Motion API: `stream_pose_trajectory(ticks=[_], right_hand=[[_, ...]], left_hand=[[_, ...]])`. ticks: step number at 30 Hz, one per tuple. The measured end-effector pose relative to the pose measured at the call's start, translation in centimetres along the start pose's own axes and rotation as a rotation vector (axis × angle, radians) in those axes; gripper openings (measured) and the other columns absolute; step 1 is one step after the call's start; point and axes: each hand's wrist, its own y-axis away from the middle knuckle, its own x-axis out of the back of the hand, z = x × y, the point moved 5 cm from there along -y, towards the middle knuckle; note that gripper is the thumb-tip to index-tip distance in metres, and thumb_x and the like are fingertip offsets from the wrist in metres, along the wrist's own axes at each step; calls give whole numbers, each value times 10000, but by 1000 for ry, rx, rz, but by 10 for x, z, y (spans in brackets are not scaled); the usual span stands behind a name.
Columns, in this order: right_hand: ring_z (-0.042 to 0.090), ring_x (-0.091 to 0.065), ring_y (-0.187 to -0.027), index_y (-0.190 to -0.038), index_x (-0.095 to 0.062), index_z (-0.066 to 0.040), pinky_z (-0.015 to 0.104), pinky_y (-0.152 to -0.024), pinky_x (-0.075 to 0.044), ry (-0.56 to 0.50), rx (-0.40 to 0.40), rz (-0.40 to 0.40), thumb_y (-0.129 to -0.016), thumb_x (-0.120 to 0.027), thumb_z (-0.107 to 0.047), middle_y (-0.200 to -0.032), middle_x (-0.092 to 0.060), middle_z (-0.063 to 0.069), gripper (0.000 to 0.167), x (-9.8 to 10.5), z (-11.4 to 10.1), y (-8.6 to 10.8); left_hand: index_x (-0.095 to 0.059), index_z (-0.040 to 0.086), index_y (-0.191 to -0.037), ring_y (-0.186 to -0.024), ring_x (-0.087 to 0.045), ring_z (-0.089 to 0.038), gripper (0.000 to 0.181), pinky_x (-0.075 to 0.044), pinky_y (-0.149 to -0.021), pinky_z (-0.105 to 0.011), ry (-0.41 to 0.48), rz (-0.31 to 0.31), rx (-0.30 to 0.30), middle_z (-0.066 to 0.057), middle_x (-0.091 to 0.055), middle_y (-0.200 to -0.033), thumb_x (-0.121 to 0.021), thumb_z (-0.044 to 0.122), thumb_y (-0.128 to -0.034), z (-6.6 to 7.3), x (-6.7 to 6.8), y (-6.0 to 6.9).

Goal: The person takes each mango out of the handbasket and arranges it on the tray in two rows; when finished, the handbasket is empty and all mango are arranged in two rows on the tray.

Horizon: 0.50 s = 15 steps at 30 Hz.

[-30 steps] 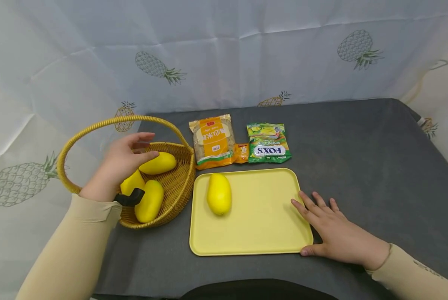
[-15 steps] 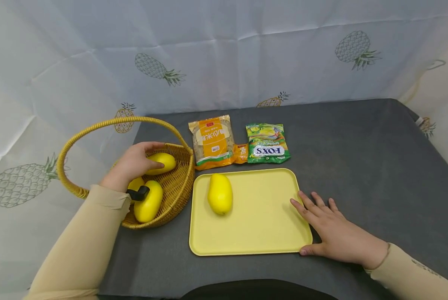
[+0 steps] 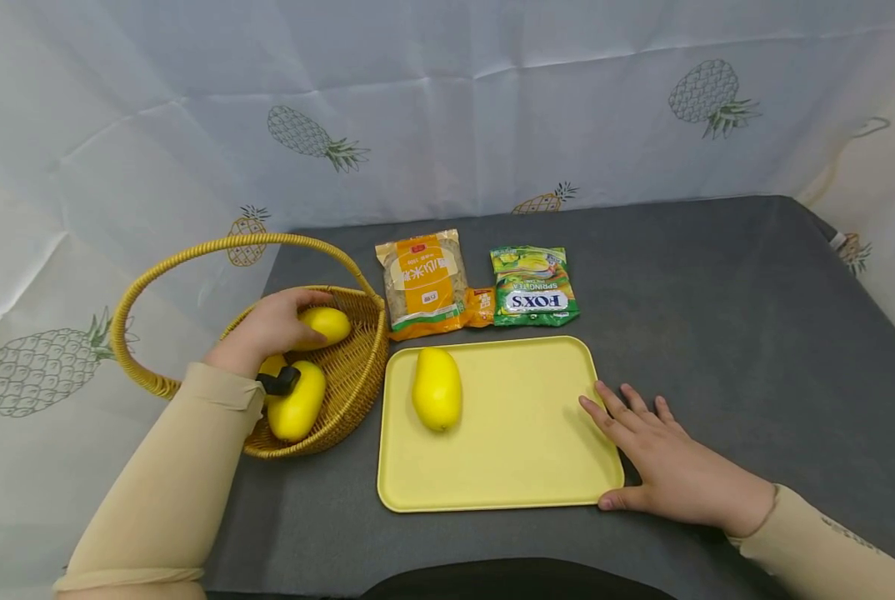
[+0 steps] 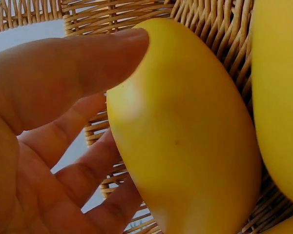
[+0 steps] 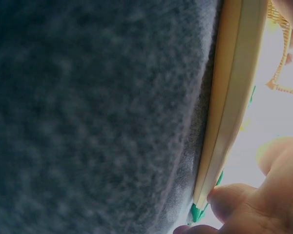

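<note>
Inside the wicker basket [image 3: 357, 379], my left hand [image 3: 271, 325] grips the rear yellow mango [image 3: 329, 323], thumb on one side and fingers round the other. The left wrist view shows the thumb pressed on that mango [image 4: 185, 131] and the fingers partly hidden behind it. Two more mangoes lie in the basket; the nearer one [image 3: 297, 404] is plain to see, the other mostly covered by the wrist. One mango [image 3: 437, 390] lies on the left part of the yellow tray [image 3: 522, 433]. With fingers spread, my right hand [image 3: 680, 467] rests at the tray's right edge.
Behind the tray lie an orange and clear food bag [image 3: 425, 283], a small orange packet [image 3: 481, 307] and a green candy bag [image 3: 535, 287]. The basket's tall handle [image 3: 215, 244] arches over the left forearm's side. A pineapple-print curtain [image 3: 447, 125] hangs behind the grey table.
My left hand has moved right and down into the basket and taken hold of the rear mango. The right hand and the tray have stayed in place.
</note>
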Motion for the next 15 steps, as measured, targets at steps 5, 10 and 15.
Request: stream_pose_trajectory(ticks=[5,10,15], right_hand=[[620,-172,-1639,-1777,-257,-260,898,-1169,-180,6,5,5,-840,-799,-770,-1855,-152,147,1197,0,-1,0],[618,-173,-1640,-1778,-253,-263,898,-1170,-182,7,2,3,-841,-797,-772,-1856,-151,145,1198,0,-1,0],[623,-175,-1637,-1779,-251,-262,897,-1171,-184,4,-2,-2,-842,-789,-778,-1857,-148,143,1198,0,-1,0]], left_hand=[[-550,99,-1628,-1312,-534,-431,710,-482,-1022,-572,-59,-24,0,-248,-492,-1668,-813,191,-975,-3,-5,-4],[-573,89,-1606,-1202,-553,-398,689,-488,-958,-537,-86,-30,10,-244,-534,-1629,-807,180,-965,-3,-8,-7],[-585,85,-1589,-1265,-554,-413,660,-491,-997,-557,-72,-15,4,-246,-535,-1628,-803,179,-973,1,-5,-5]])
